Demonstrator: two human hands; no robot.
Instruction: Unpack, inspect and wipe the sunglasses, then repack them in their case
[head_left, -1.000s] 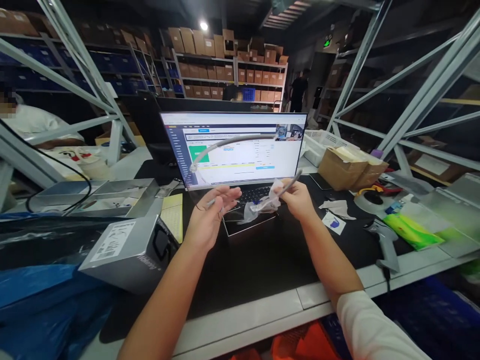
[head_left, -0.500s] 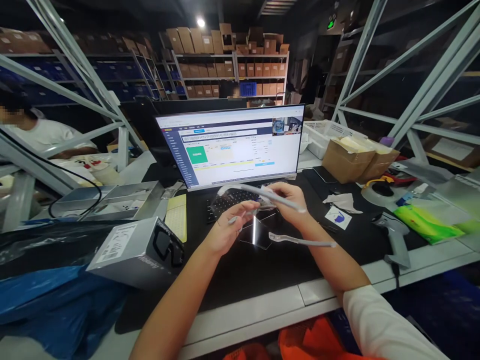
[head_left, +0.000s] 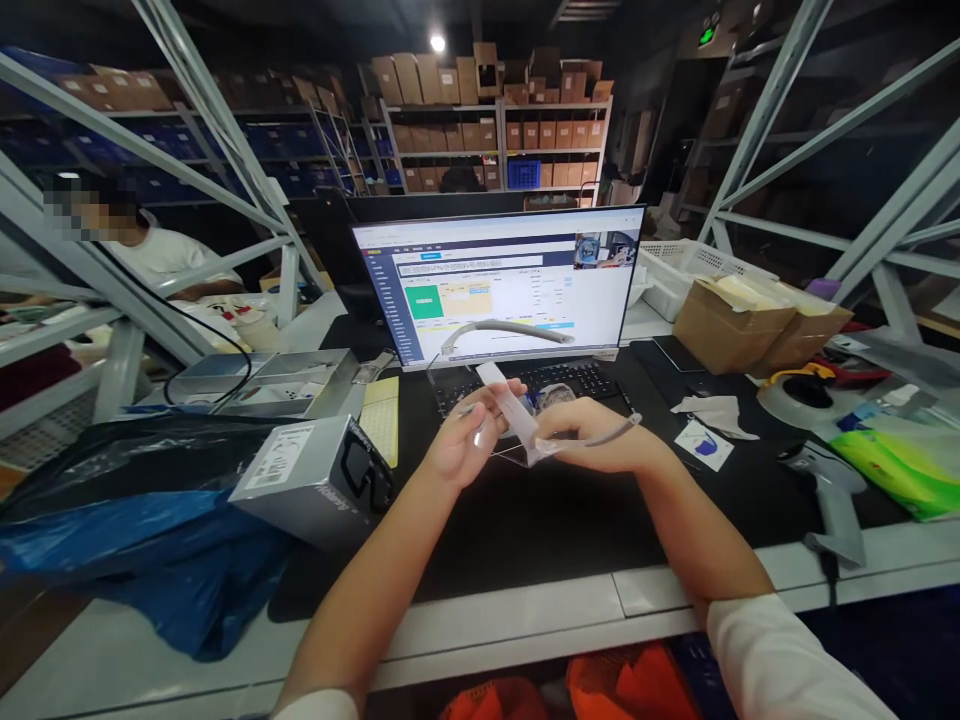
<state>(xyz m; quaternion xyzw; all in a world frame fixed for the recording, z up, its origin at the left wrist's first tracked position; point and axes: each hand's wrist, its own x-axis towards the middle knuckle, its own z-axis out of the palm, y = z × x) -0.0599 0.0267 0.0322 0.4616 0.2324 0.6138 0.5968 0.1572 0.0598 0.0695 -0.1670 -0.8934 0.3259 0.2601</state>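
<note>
Both my hands hold a pair of clear glasses with grey temple arms (head_left: 517, 425) above the black desk mat, just in front of the keyboard (head_left: 559, 380). My left hand (head_left: 461, 445) pinches the left side of the frame, fingers closed on it. My right hand (head_left: 592, 440) grips the right side, with one grey arm sticking out past my fingers toward the right. The other grey arm (head_left: 506, 330) curves up in front of the monitor (head_left: 499, 285). A bit of clear plastic wrap lies behind my hands on the keyboard.
A grey glasses box (head_left: 315, 480) lies left of my hands, beside blue and black bags (head_left: 127, 520). A barcode scanner (head_left: 829, 490), a tape dispenser (head_left: 799, 390), cardboard boxes (head_left: 742, 325) and paper scraps (head_left: 709, 430) lie to the right. Another person (head_left: 161, 250) sits at the far left.
The glasses have been turned in my hands: one grey arm now swings up in front of the screen. My hands stayed above the mat near the keyboard while the view shifted slightly.
</note>
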